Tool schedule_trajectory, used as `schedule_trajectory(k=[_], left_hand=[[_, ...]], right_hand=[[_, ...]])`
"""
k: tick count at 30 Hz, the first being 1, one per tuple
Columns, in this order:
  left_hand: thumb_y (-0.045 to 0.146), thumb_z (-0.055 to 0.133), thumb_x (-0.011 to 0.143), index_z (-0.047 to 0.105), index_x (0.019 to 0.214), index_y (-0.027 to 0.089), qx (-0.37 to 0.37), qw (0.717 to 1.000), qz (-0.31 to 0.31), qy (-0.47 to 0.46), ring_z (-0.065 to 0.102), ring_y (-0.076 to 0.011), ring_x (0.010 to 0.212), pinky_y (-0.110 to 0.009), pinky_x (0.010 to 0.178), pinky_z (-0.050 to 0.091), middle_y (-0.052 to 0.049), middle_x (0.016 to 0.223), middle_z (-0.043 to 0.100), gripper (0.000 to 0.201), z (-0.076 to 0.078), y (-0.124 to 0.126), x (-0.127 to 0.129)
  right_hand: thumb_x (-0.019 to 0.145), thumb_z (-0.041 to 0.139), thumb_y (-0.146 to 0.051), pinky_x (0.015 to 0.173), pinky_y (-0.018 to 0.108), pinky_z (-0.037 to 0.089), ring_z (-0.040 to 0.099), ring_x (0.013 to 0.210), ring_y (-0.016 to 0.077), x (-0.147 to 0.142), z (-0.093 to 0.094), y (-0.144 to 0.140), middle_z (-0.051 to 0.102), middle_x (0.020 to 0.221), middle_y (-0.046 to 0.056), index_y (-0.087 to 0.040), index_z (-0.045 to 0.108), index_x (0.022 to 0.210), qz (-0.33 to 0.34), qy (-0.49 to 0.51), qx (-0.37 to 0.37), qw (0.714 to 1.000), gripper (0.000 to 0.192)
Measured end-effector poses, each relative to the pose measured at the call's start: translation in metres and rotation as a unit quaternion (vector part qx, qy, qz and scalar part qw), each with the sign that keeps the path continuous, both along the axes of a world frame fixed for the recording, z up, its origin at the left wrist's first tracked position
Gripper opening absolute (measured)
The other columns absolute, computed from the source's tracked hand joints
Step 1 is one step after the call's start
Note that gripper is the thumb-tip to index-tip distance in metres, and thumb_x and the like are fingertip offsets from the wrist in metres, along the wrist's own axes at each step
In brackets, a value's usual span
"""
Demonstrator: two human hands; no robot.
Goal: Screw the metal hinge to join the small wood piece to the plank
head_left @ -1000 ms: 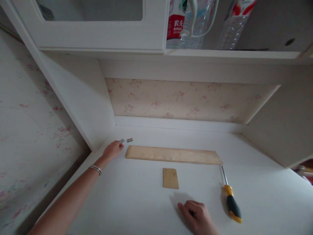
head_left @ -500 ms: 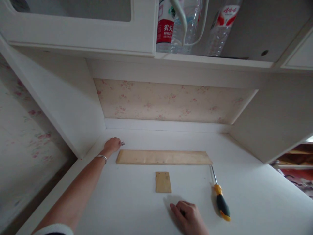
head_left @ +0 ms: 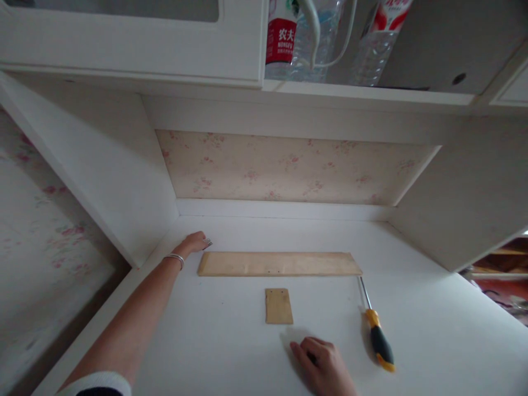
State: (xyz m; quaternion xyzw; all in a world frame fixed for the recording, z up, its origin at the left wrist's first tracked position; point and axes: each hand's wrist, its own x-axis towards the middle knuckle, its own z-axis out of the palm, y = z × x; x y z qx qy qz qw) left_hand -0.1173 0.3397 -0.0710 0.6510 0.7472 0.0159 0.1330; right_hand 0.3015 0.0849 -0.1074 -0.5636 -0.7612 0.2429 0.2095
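My left hand [head_left: 192, 242] reaches to the far left of the white desk [head_left: 433, 330] and covers a small metal hinge [head_left: 208, 242], of which only a tip shows past the fingertips. Just right of it lies a long wooden strip [head_left: 280, 264]. A small wooden rectangle [head_left: 279, 306] lies in front of the strip. My right hand [head_left: 324, 366] rests curled on the desk near the front edge, with nothing visible in it. A screwdriver [head_left: 375, 330] with a yellow and black handle lies to its right.
A white side panel [head_left: 103, 176] stands close on the left and another panel [head_left: 466, 192] on the right. Floral wallpaper [head_left: 289, 165] backs the recess. Overhead, a shelf [head_left: 363, 93] carries plastic bottles [head_left: 284, 38] and a white cable.
My left hand has closed over the small metal hinge at the back left, so less of it shows. The right hand has stayed put. The view shifted slightly.
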Motion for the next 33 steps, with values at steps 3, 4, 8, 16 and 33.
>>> schedule_trajectory(k=[3, 4, 8, 16, 33], left_hand=[[0.030, 0.061, 0.070, 0.066, 0.082, 0.015, -0.003, 1.000, -0.009, -0.016, 0.061, -0.0205, 0.077, -0.023, 0.060, 0.038, -0.009, 0.084, 0.067, 0.020, 0.007, -0.002, 0.004], [0.029, 0.061, 0.070, 0.066, 0.078, 0.015, 0.002, 1.000, -0.011, -0.020, 0.061, -0.0204, 0.076, -0.023, 0.060, 0.038, -0.009, 0.082, 0.067, 0.017, 0.010, -0.003, 0.005], [0.034, 0.056, 0.076, 0.066, 0.075, 0.017, 0.049, 0.998, -0.014, -0.038, 0.059, -0.0201, 0.081, -0.024, 0.064, 0.038, -0.007, 0.084, 0.067, 0.020, 0.023, -0.012, 0.012], [0.053, 0.051, 0.079, 0.062, 0.096, 0.016, 0.118, 0.920, 0.002, -0.373, 0.057, -0.0142, 0.066, -0.021, 0.051, 0.038, -0.004, 0.084, 0.065, 0.042, 0.041, -0.068, 0.071], [0.033, 0.070, 0.074, 0.068, 0.093, 0.011, -0.022, 0.641, 0.060, -0.765, 0.056, -0.0116, 0.072, -0.021, 0.067, 0.049, -0.010, 0.093, 0.064, 0.029, 0.005, -0.148, 0.191]], right_hand=[[0.090, 0.036, -0.047, 0.053, 0.024, 0.029, 0.043, 0.052, 0.0105, 0.000, 0.000, 0.000, 0.048, 0.057, 0.000, -0.017, 0.044, 0.056, -0.003, 0.009, -0.002, 1.000, 0.046], [0.090, 0.036, -0.047, 0.052, 0.024, 0.029, 0.043, 0.052, 0.0103, 0.001, -0.001, 0.000, 0.048, 0.056, 0.000, -0.017, 0.044, 0.056, -0.003, 0.013, -0.003, 1.000, 0.046], [0.088, 0.040, -0.047, 0.051, 0.024, 0.027, 0.037, 0.052, 0.0098, 0.003, -0.002, 0.000, 0.043, 0.055, -0.001, -0.017, 0.041, 0.054, -0.011, 0.049, -0.013, 0.999, 0.046], [0.085, 0.046, -0.049, 0.049, 0.024, 0.024, 0.030, 0.053, 0.0091, -0.042, 0.038, 0.039, 0.035, 0.053, -0.003, -0.017, 0.039, 0.052, -0.034, 0.231, -0.024, 0.972, 0.047], [0.084, 0.051, -0.045, 0.061, 0.025, 0.044, 0.058, 0.067, 0.0155, -0.088, 0.032, 0.106, 0.065, 0.076, 0.003, -0.019, 0.066, 0.092, -0.102, 0.406, -0.011, 0.908, 0.032]])
